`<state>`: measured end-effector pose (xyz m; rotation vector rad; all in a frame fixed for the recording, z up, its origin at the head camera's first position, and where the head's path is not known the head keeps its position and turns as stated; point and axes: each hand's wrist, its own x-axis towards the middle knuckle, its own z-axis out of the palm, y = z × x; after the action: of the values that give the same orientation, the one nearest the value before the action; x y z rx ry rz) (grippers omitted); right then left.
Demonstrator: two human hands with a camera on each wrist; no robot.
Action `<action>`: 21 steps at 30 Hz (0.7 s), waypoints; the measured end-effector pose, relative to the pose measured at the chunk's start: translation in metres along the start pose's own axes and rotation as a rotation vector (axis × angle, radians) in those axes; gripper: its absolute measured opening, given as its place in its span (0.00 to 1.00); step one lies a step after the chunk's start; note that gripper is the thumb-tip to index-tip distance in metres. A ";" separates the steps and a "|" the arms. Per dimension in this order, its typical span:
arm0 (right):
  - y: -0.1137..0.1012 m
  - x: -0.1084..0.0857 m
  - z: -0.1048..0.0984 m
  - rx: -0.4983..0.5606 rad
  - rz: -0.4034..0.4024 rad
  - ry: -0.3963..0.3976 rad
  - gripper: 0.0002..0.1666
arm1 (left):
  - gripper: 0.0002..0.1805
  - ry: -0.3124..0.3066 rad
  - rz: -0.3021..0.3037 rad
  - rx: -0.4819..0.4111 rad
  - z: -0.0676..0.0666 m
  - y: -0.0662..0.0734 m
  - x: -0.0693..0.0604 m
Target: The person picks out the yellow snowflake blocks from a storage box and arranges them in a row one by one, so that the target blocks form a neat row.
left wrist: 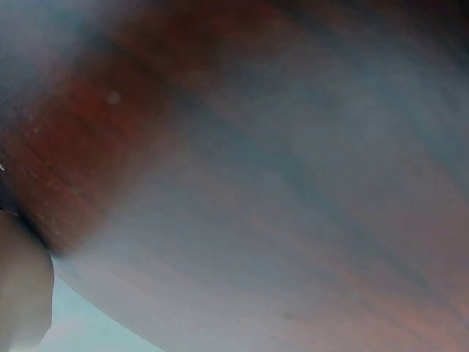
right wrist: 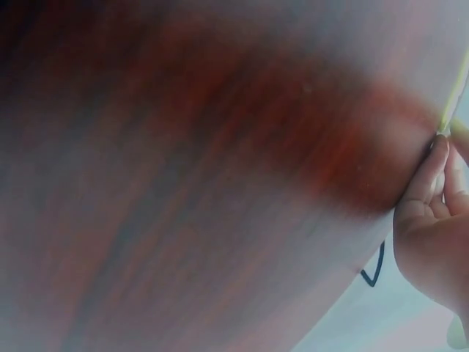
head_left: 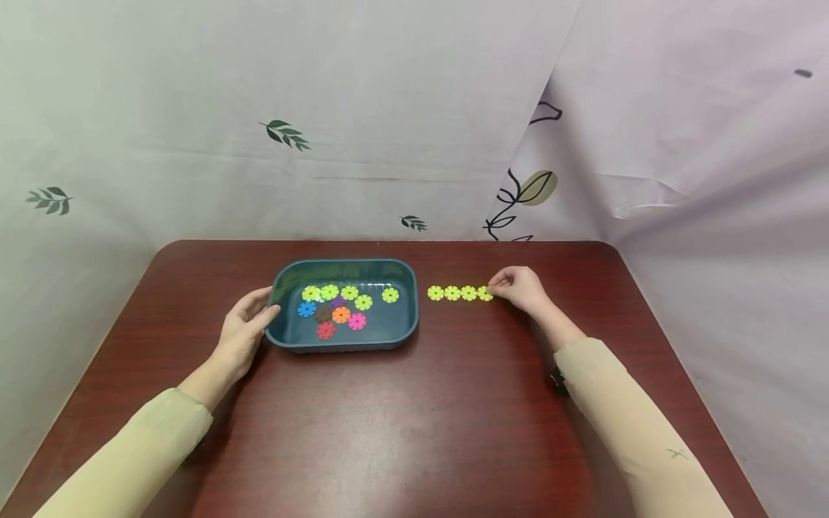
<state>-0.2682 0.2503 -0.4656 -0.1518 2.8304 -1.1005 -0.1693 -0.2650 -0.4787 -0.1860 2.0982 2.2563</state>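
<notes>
A dark blue-grey plastic tray (head_left: 343,339) stands left of the table's middle. My left hand (head_left: 242,331) grips its left end, the thumb over the rim; the other fingers are partly hidden behind the wall. Right of the tray runs a straight row of several yellow-green notched plastic discs (head_left: 452,293). At the row's right end, my right hand (head_left: 520,289) pinches the last yellow-green disc (head_left: 484,293) between thumb and fingertips. The right wrist view shows those fingers at a thin yellow edge (right wrist: 456,92). Only a blurred fingertip of the left hand shows in the left wrist view.
Inside the tray lie several yellow-green discs (head_left: 350,293) and single blue (head_left: 306,309), brown, purple, orange (head_left: 340,315), pink (head_left: 357,321) and red discs (head_left: 326,331). The reddish-brown table (head_left: 401,424) meets pale patterned cloth (head_left: 388,144) at its back edge.
</notes>
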 end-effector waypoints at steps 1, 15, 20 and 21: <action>0.000 0.000 -0.001 0.005 0.006 -0.001 0.11 | 0.24 0.000 -0.001 -0.002 0.000 0.000 0.000; -0.007 -0.001 -0.004 0.048 -0.013 -0.008 0.10 | 0.20 -0.002 0.022 -0.034 0.002 0.000 0.001; -0.017 0.002 -0.003 0.069 -0.044 -0.004 0.10 | 0.20 0.001 0.008 -0.029 0.001 0.000 0.001; -0.019 0.003 -0.002 0.073 -0.050 0.000 0.10 | 0.21 0.001 0.003 -0.030 0.001 0.001 0.001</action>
<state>-0.2703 0.2375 -0.4510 -0.2174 2.7958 -1.2123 -0.1700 -0.2644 -0.4782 -0.1854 2.0680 2.2908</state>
